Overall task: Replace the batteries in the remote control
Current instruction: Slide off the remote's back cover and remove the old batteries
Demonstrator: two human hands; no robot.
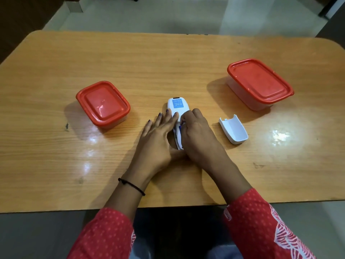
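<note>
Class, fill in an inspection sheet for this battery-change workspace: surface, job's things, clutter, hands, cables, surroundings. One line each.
Surface: wooden table, glossy, with light glare and a few small marks.
Job's things: white remote control lying back side up, blue label showing; its battery cover is off and lies to the right, apart from it, inner side up. Something blue shows at the compartment; batteries cannot be told clearly.
Clutter: small red-lidded container on the left, larger red-lidded container far right, both closed.
Hands: left hand steadies the remote, fingers flat; right hand works with its fingertips at the compartment.
Cables: nothing seen.
Surroundings: pale tiled floor beyond the table.
</note>
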